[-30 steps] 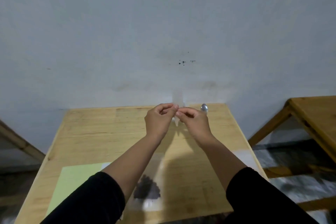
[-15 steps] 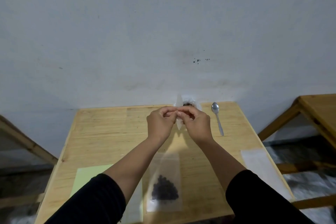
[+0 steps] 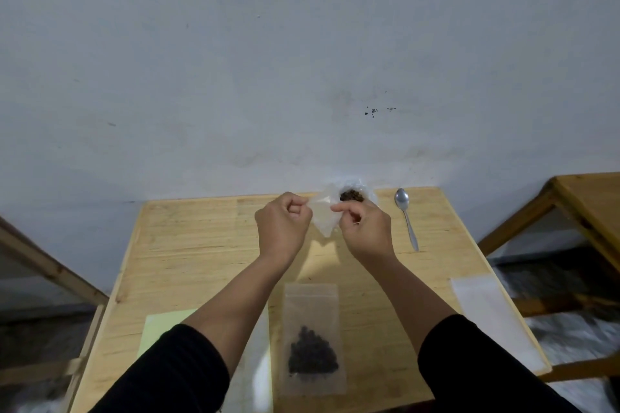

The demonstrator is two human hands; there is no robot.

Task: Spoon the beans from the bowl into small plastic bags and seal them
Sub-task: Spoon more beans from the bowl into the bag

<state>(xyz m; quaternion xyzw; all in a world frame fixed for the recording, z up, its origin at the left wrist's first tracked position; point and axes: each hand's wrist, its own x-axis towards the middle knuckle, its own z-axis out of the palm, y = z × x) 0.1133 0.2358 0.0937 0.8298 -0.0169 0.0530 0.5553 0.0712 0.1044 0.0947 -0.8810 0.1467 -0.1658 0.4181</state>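
Note:
Over the far half of the wooden table, my left hand and my right hand each pinch one side of a small clear plastic bag, which looks empty. Just behind it, at the table's far edge, sits a clear bowl with dark beans in it. A metal spoon lies on the table to the right of the bowl. Near me lies a flat bag with dark beans inside.
A pale green sheet lies at the near left and a clear bag beside it. More clear plastic lies along the right edge. A wall rises behind the table. Wooden furniture stands right, a wooden frame left.
My hands have moved apart slightly, spreading the small bag between them. The view has shifted, so the bowl and spoon now show behind my hands.

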